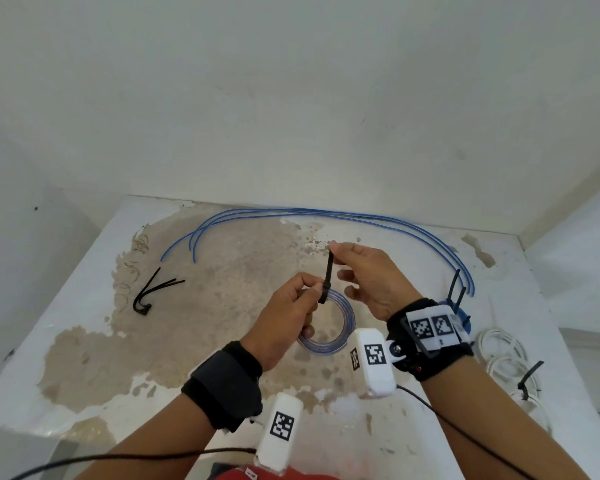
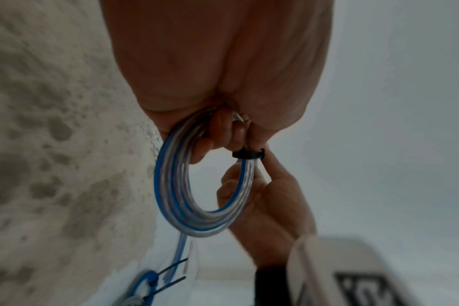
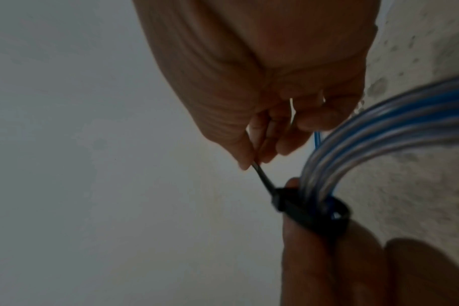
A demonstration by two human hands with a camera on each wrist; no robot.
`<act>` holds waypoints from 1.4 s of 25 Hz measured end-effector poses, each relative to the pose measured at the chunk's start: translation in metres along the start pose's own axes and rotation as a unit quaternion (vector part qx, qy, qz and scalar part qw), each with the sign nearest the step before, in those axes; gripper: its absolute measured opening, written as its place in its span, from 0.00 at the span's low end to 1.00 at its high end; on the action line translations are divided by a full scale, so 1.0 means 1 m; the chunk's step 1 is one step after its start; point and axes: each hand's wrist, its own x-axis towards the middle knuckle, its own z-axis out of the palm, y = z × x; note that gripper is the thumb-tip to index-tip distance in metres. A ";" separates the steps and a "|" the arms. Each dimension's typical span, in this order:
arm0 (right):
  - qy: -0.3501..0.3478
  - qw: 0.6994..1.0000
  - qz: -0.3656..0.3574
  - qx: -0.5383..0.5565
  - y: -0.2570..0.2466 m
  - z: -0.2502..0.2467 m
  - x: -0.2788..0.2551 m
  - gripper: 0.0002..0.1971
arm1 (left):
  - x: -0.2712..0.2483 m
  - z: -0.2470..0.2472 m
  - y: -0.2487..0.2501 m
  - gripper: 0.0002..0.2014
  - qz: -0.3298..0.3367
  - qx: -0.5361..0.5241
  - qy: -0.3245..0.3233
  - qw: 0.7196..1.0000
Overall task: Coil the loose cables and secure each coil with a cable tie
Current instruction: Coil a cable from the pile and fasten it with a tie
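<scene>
Round coil of blue and translucent plastic cable (image 1: pixel 329 327), held upright above tabletop (image 1: pixel 94 341), black plastic cable tie (image 1: pixel 328 277) looped round its top, tail rising. Three loose blue cables (image 1: pixel 326 213) arched along far edge. Spare black ties (image 1: pixel 153 292) lying far left.

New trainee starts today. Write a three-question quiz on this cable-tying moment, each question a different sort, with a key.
1. True or false: the black cable tie is already looped round the blue-and-clear coil.
2. Which hand pinches the tie's free tail? A) left hand B) right hand
3. Fill in: the spare black ties lie on the ___ side of the table.

Key: 1 true; 2 B; 3 left.
</scene>
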 end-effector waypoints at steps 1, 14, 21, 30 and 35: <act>-0.027 0.999 0.021 -0.012 0.001 0.000 -0.004 0.18 | 0.001 -0.001 0.002 0.08 -0.013 -0.032 0.000 0.999; -0.030 0.980 -0.165 -0.104 0.016 0.002 -0.021 0.05 | 0.005 0.001 0.006 0.07 -0.068 -0.036 0.029 0.997; -0.019 0.967 -0.171 -0.187 0.016 0.001 -0.014 0.08 | 0.002 0.000 0.006 0.08 -0.024 0.002 0.024 0.999; -0.015 0.945 -0.173 -0.278 0.012 -0.001 -0.007 0.08 | 0.001 0.002 0.005 0.10 -0.043 -0.018 -0.003 0.999; -0.061 0.971 -0.140 -0.186 0.005 -0.005 -0.013 0.08 | 0.004 0.001 0.005 0.08 -0.070 -0.036 0.012 0.997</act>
